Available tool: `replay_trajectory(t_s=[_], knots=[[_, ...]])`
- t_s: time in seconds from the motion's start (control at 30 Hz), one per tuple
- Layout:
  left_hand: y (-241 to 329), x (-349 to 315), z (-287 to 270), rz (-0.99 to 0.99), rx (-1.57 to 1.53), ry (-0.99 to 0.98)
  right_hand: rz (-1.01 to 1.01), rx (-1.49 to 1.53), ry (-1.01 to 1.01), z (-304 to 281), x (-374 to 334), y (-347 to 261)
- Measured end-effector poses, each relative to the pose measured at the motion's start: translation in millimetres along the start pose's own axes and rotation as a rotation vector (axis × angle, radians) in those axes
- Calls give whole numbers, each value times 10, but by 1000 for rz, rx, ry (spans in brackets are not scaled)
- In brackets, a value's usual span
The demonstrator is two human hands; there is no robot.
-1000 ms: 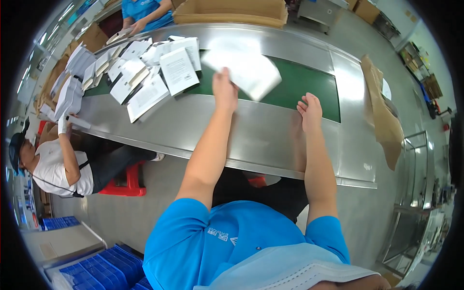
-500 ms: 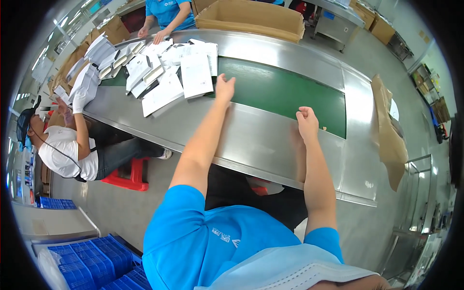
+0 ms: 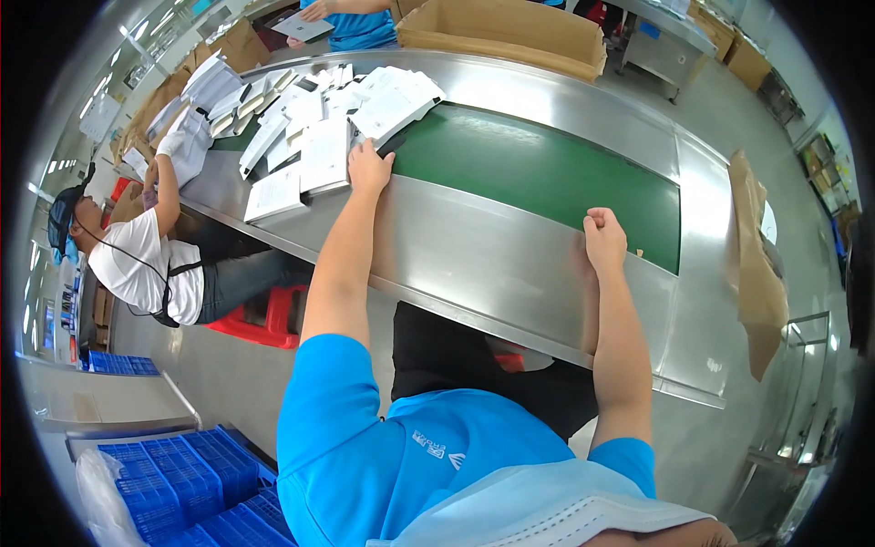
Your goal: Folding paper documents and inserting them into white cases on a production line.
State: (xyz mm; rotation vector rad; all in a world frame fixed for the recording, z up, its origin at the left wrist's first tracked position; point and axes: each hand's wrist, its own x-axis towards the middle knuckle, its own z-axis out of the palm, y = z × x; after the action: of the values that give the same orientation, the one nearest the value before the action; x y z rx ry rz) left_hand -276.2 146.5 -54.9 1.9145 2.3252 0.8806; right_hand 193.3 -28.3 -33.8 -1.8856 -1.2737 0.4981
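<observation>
A heap of flat white boxes [image 3: 325,153] lies across the left part of the steel table and its green belt [image 3: 510,164]. Some of them overlap at angles, and dark edges show between them. My left hand [image 3: 369,169] is at the right edge of the heap, thumb apart from the fingers, fingertips beside a white box. Whether they touch it I cannot tell. My right hand [image 3: 604,239] is over the belt's near steel border, its fingers curled in with nothing visible in them.
Across the table a person in blue holds a flat box [image 3: 303,27]. At left, a person in white [image 3: 137,264] reaches to the heap's far-left end. A cardboard carton [image 3: 501,38] stands beyond the table, brown paper [image 3: 756,264] hangs at its right end, and blue crates [image 3: 173,483] sit lower left.
My left hand has moved left to the heap's edge; my right hand stays curled near the belt. Boxes in the heap lie differently, and the person across now holds up a box.
</observation>
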Motion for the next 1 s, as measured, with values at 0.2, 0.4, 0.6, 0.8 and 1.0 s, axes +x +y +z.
replay_trajectory(t_s=[0.2,0.4,0.6,0.8,1.0], knots=[[122,229,-168,-89,298,-88,1,-28,44,25,-17,33],[202,492,-414,256,402,-125,14,-84,84,82,-35,-87],[1066,229,-1438,380,227,81,14,-105,71,64,-39,-31],[1568,-314,-1446,67,-845,145,-19,55,126,17,38,77],[2218,-1009,-396,-496,-1786,-377,114,860,-18,-90,-18,-26]])
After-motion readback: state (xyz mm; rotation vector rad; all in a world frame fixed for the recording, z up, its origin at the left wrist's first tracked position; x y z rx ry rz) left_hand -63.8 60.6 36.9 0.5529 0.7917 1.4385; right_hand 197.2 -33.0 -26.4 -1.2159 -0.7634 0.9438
